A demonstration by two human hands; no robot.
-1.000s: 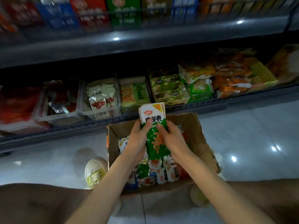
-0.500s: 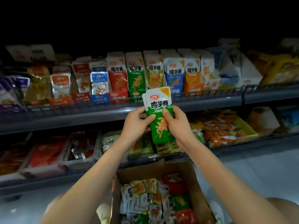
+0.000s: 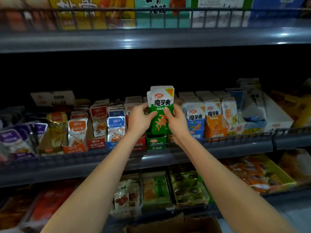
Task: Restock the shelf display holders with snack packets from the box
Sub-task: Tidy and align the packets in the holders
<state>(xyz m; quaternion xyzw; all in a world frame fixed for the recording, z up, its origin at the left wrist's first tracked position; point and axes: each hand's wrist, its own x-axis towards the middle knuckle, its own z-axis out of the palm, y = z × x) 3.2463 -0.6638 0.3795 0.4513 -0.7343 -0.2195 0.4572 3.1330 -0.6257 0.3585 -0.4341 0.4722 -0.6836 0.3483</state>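
- Head view: a small stack of green snack packets (image 3: 161, 105) is held upright just above the green display holder (image 3: 155, 142), which stands on the middle shelf (image 3: 235, 148).
- The left hand (image 3: 139, 121) pinches the stack's left edge, thumb on the front. The right hand (image 3: 177, 122) does likewise on the right edge. Both grips are closed on the packets.
- Just right of the green holder stand blue packets (image 3: 195, 116).
- The box (image 3: 176, 226) shows only as a cardboard edge well below the holder.
- Likely trouble: the stack is slightly fanned at its top left, so an uneven release could let a rear packet slide out or snag on the holder's front lip. Drifting right would drop the stack into the blue row.
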